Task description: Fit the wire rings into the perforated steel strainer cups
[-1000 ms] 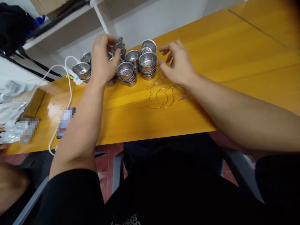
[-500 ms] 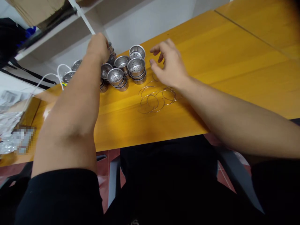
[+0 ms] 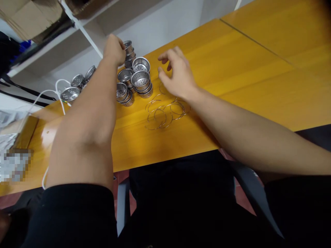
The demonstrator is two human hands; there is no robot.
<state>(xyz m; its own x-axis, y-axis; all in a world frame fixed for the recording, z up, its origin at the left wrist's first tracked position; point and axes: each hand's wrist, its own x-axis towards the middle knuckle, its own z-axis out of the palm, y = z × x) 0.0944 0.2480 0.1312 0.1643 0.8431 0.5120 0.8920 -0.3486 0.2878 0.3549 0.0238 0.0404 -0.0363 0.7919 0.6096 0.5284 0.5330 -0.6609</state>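
Note:
At the back of the table my left hand [image 3: 114, 51] is closed on the side of a tall stack of perforated metal cups [image 3: 130, 55]; its fingertips are partly hidden. Beside and in front of that stack are more perforated metal cups [image 3: 141, 81], nested in short piles with their mouths tilted towards me. My right hand [image 3: 177, 72] hovers to the right of these cups, fingers curved and apart, holding nothing. Thin open wire rings [image 3: 165, 115] lie in a loose heap on the table below and left of my right hand.
Another group of metal cups [image 3: 71, 93] stands at the left, partly behind my left forearm, near a white cable [image 3: 62, 98]. Plastic bags [image 3: 7, 141] lie at the table's left end. A shelf [image 3: 57, 39] with a cardboard box [image 3: 33, 17] rises behind the wooden table [image 3: 248, 82].
My left hand and the stack of metal cups have shifted right, closer to the other piles. The whole view has turned slightly. My right hand keeps its open pose over the table.

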